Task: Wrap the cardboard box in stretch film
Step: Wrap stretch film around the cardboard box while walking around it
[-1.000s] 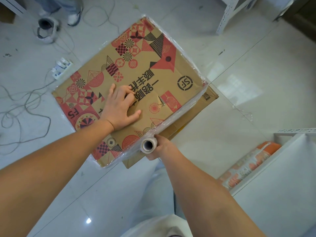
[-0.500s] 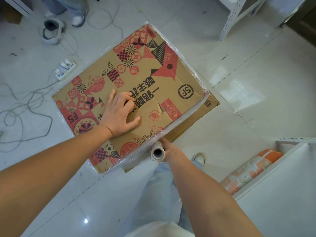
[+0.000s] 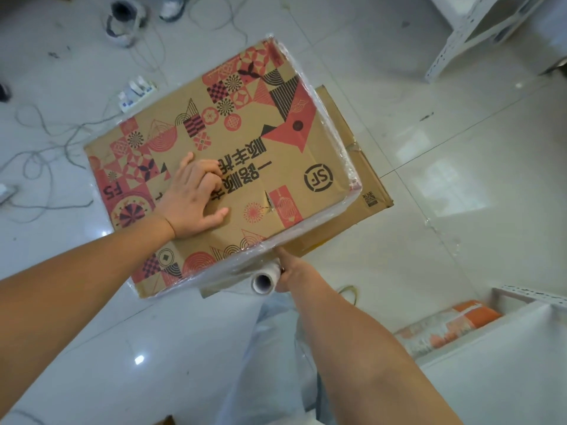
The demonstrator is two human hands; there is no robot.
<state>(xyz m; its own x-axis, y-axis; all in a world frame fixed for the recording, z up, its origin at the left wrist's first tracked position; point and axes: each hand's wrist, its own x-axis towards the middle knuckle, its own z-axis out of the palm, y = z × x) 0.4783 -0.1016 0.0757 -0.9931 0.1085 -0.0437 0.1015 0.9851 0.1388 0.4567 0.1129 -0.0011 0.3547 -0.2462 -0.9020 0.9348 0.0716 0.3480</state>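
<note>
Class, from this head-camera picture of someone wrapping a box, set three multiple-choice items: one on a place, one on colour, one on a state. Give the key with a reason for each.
1. Where does the left hand rest?
A. on top of the cardboard box
B. on the floor
C. on the shelf

2. What colours is the printed pattern on the box?
A. green and yellow
B. red and dark, on brown
C. blue and white

3. What is the right hand doing?
A. hanging empty
B. holding scissors
C. gripping the stretch film roll

Key: 1 A, the palm lies flat on the box top. 2 B, red and dark shapes cover brown card. 3 C, the fingers close round the roll at the near edge.
</note>
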